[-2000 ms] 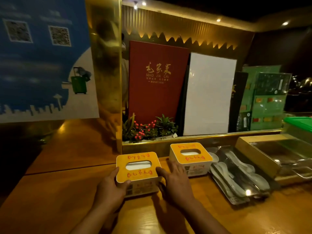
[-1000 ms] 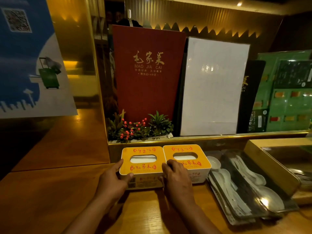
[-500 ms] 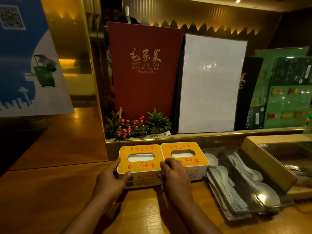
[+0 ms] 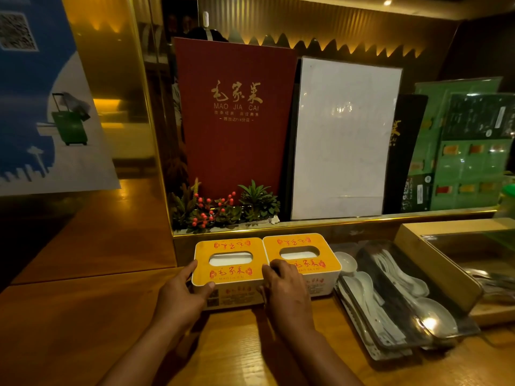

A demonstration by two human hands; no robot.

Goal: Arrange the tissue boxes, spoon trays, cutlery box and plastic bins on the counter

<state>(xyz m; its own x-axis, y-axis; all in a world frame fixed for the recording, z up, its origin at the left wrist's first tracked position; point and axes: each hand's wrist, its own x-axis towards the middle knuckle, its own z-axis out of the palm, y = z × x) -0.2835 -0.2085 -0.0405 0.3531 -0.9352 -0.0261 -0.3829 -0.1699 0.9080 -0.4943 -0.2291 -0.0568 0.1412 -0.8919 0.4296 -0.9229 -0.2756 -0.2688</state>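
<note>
Two white tissue boxes with orange lids stand side by side against the back ledge of the wooden counter [image 4: 83, 316]. My left hand [image 4: 182, 295] grips the left tissue box [image 4: 230, 267] at its front left corner. My right hand [image 4: 287, 288] presses on that box's front right corner, partly over the right tissue box [image 4: 302, 253]. The two boxes touch. To their right lie two clear spoon trays [image 4: 390, 349] with several white spoons. Further right is the wooden cutlery box [image 4: 434, 263] with a clear lid.
On the ledge behind stand a red menu [image 4: 235, 121], a white board [image 4: 342, 137], green menus [image 4: 468, 151] and a small plant with red berries [image 4: 220, 210]. A gold pillar [image 4: 133, 107] and a blue poster [image 4: 36, 107] are at left.
The left tissue box has been slid back and to the right until it rests against the right box by the ledge. My hands stay on it.
</note>
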